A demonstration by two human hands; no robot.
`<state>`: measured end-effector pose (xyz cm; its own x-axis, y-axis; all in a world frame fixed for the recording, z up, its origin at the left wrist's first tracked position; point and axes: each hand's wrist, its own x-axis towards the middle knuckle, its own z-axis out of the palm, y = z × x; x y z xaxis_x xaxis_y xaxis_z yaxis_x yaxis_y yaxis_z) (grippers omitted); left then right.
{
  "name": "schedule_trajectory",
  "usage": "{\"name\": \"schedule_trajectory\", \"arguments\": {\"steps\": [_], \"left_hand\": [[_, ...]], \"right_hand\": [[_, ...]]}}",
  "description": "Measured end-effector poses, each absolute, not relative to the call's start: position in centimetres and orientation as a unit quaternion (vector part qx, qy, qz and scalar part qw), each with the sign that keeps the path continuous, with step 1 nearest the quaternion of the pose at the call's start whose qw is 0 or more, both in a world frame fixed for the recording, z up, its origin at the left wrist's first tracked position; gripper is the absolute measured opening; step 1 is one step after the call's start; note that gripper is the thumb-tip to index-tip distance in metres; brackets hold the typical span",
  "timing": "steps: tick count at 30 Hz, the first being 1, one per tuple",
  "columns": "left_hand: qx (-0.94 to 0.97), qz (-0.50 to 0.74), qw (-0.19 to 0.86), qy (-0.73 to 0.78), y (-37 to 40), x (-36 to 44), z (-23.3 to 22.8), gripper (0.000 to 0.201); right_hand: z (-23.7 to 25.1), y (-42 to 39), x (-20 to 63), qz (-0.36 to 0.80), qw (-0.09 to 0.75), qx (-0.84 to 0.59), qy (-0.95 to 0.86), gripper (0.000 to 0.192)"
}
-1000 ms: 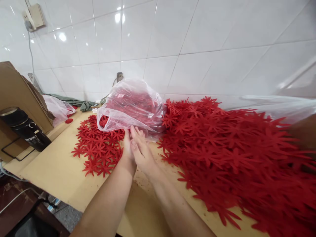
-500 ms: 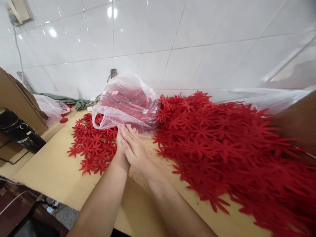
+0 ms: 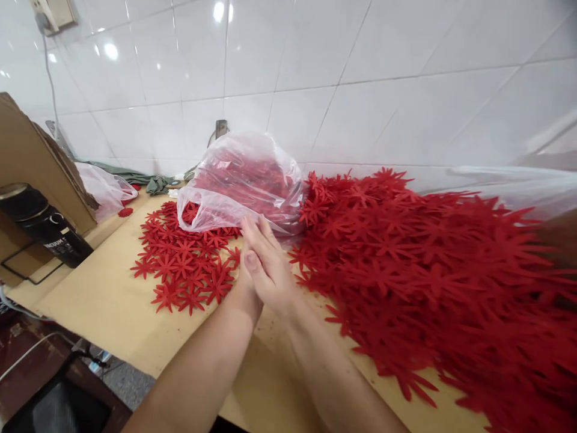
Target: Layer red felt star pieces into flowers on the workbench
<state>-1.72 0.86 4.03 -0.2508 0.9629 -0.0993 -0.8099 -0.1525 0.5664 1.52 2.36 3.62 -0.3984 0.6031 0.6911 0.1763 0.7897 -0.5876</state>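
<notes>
1. Our right hand (image 3: pixel 269 264) lies over our left hand (image 3: pixel 246 282), palms pressed together, fingers stretched out flat and pointing toward the wall.
2. We cannot tell whether anything is held between the palms; nothing shows at their edges.
3. The right fingertips (image 3: pixel 250 225) reach the lower edge of the clear plastic bag (image 3: pixel 243 183), which is stuffed with red cut-outs and sits on the table near the wall.
4. Just left of our hands lies a flat spread of red star-shaped felt pieces (image 3: pixel 187 264), partly tucked under the mouth of the bag; the left hand touches its near edge.
5. To the right of our hands, a much larger heap of the same red pieces (image 3: pixel 428 270) covers the table out to the right edge of the view, and touches the bag's right side.
6. All of this rests on a tan wooden table (image 3: pixel 108 307).
7. At the far left stands a black flask (image 3: pixel 42 225) in front of a sheet of cardboard (image 3: pixel 27 156).
8. Beyond it lies a smaller plastic bag (image 3: pixel 106 189) beside a crumpled green cloth (image 3: pixel 155 183).
9. A white tiled wall (image 3: pixel 360 78) backs the table.
</notes>
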Motion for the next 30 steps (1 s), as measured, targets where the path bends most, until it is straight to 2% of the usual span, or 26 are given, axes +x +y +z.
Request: {"name": "schedule_trajectory", "arguments": {"steps": [3,5,7,14,16,22,27,30], "left_hand": [[0.180,0.707,0.631,0.264,1.0,-0.3,3.2,0.053],[0.192,0.632,0.703,0.264,1.2,0.8,3.2,0.056],[0.201,0.595,0.730,0.269,1.4,0.8,3.7,0.051],[0.117,0.755,0.593,0.254,2.4,-3.4,3.7,0.044],[0.122,0.753,0.594,0.255,2.4,-2.9,3.3,0.045],[0.192,0.633,0.709,0.245,2.0,-0.3,4.4,0.054],[0.102,0.736,0.623,0.243,2.4,-3.4,4.6,0.056],[0.113,0.739,0.617,0.247,2.4,-3.3,3.8,0.052]], "right_hand": [[3.1,4.0,3.1,0.241,0.532,-0.323,-0.744,0.056],[2.1,6.1,4.8,0.234,0.561,-0.382,-0.696,0.057],[1.0,7.5,5.7,0.218,0.562,-0.400,-0.691,0.059],[1.8,3.7,1.4,0.238,0.442,-0.276,-0.820,0.062],[2.3,3.5,1.4,0.243,0.445,-0.279,-0.816,0.066],[0.4,7.4,5.0,0.247,0.516,-0.421,-0.704,0.071],[0.8,4.5,2.1,0.218,0.464,-0.302,-0.804,0.058],[1.9,3.5,1.5,0.220,0.465,-0.288,-0.808,0.056]]}}
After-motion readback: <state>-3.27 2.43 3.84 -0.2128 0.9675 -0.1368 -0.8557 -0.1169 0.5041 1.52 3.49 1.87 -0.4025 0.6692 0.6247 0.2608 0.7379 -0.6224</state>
